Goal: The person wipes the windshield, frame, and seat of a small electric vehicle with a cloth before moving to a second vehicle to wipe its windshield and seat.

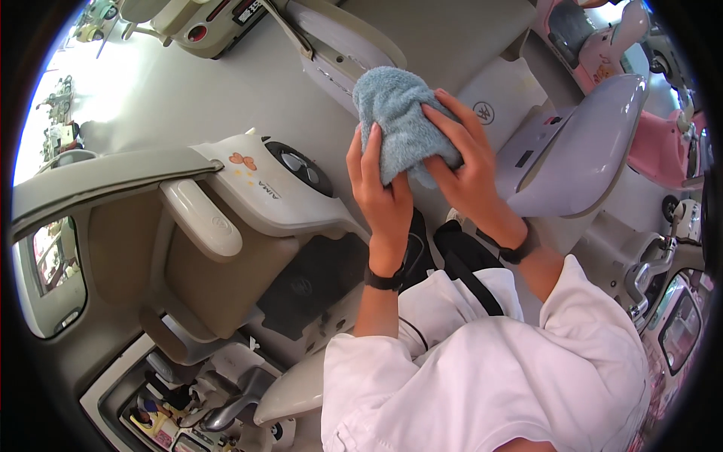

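A fluffy blue-grey cloth (399,109) is bunched up between my two hands, held out in front of me above the floor. My left hand (382,197) grips its near left side, fingers pressed into the folds. On the right side my right hand (474,169) has its fingers spread over the top and curled round the edge, the thumb below. The cloth's underside is hidden. Just beyond it on the right is the open lilac door (576,162) of a small vehicle.
To my left stands a cream vehicle with its door (241,177) open, showing a tan seat (218,275) and dark floor mat (305,286). Another cream vehicle (203,26) is at the far left. Pink vehicles (655,151) stand at the right. Grey floor (177,98) lies between.
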Motion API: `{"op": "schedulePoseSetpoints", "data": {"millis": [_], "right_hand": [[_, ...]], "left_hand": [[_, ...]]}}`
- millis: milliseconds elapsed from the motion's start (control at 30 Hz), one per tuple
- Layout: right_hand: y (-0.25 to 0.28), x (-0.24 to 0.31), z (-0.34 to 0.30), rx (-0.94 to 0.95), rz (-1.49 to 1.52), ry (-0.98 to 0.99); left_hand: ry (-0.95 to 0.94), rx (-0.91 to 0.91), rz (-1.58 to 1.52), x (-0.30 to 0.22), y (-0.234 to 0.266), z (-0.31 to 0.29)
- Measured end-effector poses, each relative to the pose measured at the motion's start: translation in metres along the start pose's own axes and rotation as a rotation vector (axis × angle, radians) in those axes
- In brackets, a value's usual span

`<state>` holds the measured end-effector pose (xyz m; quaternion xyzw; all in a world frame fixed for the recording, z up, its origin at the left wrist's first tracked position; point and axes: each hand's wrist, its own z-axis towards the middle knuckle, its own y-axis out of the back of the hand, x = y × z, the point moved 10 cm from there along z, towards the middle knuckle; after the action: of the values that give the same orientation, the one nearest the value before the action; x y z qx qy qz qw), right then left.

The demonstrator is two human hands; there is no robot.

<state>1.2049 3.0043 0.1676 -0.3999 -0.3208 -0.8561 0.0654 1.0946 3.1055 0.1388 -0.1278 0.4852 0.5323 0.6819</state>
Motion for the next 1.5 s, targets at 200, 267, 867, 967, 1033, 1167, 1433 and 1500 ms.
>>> {"op": "schedulePoseSetpoints", "data": {"millis": [200, 267, 867, 967, 1033, 1167, 1433, 1500], "right_hand": [[0.011, -0.002, 0.011, -0.017, -0.022, -0.052], [0.037, -0.004, -0.002, -0.06, -0.066, -0.074], [0.264, -0.093, -0.158, -0.645, -0.734, -0.437], [0.257, -0.089, -0.182, -0.574, -0.662, -0.477], [0.255, -0.087, -0.203, -0.563, -0.636, -0.498], [0.246, -0.097, -0.247, -0.662, -0.385, -0.65], [0.282, -0.056, -0.362, -1.007, -0.302, -0.827], [0.3, -0.035, -0.397, -1.109, -0.377, -0.831]], "left_hand": [[0.027, 0.068, -0.123, 0.002, -0.014, 0.017], [0.02, 0.101, -0.204, -0.014, -0.032, 0.01], [-0.051, 0.866, -0.609, -0.151, -0.318, -0.12], [-0.206, 0.876, -0.486, -0.137, -0.293, -0.143], [-0.28, 0.949, -0.494, -0.145, -0.285, -0.156], [-0.304, 1.02, -0.349, -0.162, -0.269, -0.167], [-0.481, 1.488, -0.468, -0.241, -0.28, -0.261], [-0.556, 1.542, -0.554, -0.272, -0.275, -0.291]]}}
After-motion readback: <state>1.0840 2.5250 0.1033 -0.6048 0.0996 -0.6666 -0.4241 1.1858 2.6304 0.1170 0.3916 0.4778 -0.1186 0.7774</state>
